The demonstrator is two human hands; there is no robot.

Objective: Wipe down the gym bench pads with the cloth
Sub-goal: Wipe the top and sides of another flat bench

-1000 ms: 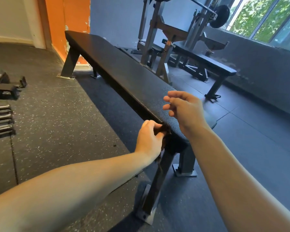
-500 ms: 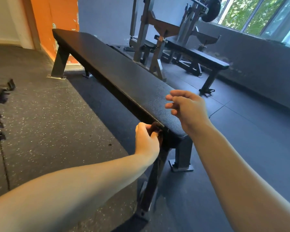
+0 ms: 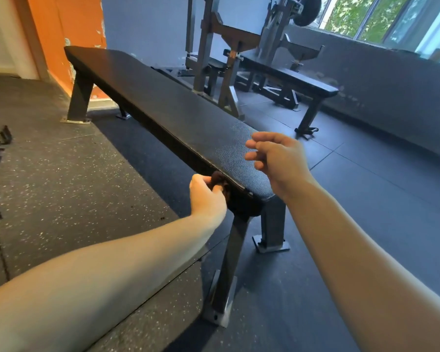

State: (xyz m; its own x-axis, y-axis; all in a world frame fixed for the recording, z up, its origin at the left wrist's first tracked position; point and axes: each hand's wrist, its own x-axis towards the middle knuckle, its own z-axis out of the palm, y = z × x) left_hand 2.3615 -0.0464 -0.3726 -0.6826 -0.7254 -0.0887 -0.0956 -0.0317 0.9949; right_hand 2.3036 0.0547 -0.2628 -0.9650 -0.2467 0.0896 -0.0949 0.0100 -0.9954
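Long black bench (image 3: 168,115) stretching away, textured pad up on grey steel legs, foot plates flat on the speckled rubber floor (image 3: 61,186). Dark cloth (image 3: 219,180) bunched against the pad's near side edge. Far left, dark metal gear (image 3: 0,141) lying on the floor.

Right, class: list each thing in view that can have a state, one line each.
bench pad: flat, level.
cloth: bunched, pressed against the bench pad's side edge.
left hand: grips the cloth.
right hand: fingers loosely curled, holding nothing, over the bench pad's near end.
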